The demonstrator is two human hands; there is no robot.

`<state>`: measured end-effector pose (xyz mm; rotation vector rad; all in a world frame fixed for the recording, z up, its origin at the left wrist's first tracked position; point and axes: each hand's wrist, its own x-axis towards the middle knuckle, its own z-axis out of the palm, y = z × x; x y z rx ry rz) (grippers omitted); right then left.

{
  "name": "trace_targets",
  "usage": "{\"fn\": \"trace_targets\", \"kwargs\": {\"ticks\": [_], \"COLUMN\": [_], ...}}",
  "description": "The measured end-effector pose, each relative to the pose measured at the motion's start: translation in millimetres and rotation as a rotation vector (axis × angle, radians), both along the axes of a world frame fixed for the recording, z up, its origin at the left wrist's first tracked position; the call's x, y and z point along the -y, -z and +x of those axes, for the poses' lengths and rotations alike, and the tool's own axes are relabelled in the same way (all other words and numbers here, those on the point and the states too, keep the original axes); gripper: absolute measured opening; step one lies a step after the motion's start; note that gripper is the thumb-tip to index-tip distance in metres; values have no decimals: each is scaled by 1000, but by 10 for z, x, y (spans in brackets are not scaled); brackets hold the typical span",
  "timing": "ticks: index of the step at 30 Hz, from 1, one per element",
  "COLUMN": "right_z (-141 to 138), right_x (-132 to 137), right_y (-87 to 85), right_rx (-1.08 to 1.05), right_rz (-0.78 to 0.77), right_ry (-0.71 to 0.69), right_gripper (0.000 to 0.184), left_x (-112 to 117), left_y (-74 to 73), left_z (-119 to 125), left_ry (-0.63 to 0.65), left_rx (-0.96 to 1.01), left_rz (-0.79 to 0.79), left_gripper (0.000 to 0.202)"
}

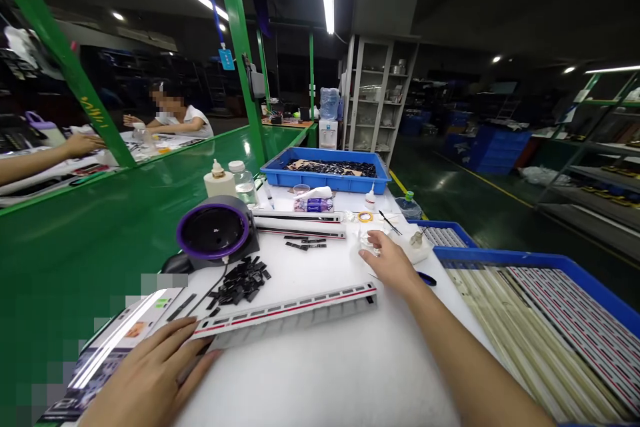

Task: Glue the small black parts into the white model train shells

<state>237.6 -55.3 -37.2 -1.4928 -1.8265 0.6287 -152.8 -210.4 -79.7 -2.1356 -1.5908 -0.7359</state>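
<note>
Fingers (173,347) of the left hand (143,380) flat and loosely spread, not clenched, tips just against the end of a long white strip with a red line (285,312), which lies slantwise on the white worktop (320,373), seemingly steadied rather than gripped. Fingers (373,255) of the right hand (393,265) curved over a small clear dish (369,241), any actual grip impossible to tell from this angle. Close by that dish, fine tweezers (389,221) and a yellow tape roll (365,217), apparently kept within short reach of the right hand. Between the strip and a purple-rimmed round machine (215,230), a heap of small black pieces (239,285), handy to the left hand. Farther right, a blue tray (530,260) of similar long strips, stacked flat beside the right arm; farther back, another blue tray (325,181) of black parts, perhaps a reserve.
</note>
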Motion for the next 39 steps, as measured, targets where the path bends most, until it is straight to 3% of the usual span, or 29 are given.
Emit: {"fn": "trace_targets", "kwargs": {"ticks": [3,5,7,11,14,18,23,28,33,39], "right_z": [-94,-136,-161,-324,-669,-1146,-1278,-1348,-1467,-1538], "right_x": [-121,-166,-151,60,253,407,492,547,746,898], "right_y": [-20,-73,-198,-625,-812,-618,-338,-318,-209,-136], "right_rx": [77,87,32,-369,-730,-1162,-1455,-1377,-947,-548], "right_rz": [-56,-52,-49,-202,-301,-318,-423,-436,-46,366], "right_ry": [-85,-131,-196,-573,-707,-689,-596,-437,-342,-471], "right_gripper": [33,14,9,28,47,40,25,32,46,26], "left_x": [-37,-69,-103,-156,-164,-141,-111,-82,-75,-86], "left_y": [-113,-201,-268,-283,-230,-180,-182,-208,-224,-218], "left_z": [183,331,463,582,572,560,604,639,653,651], "left_ry": [53,54,64,86,89,80,30,4,-9,13], "left_rx": [-195,-194,-161,-74,-38,-21,19,29,28,37], "left_rz": [-25,-31,-33,-21,-18,-49,-133,-203,-207,-186], "left_gripper": [26,27,26,23,21,19,17,20,20,20]}}
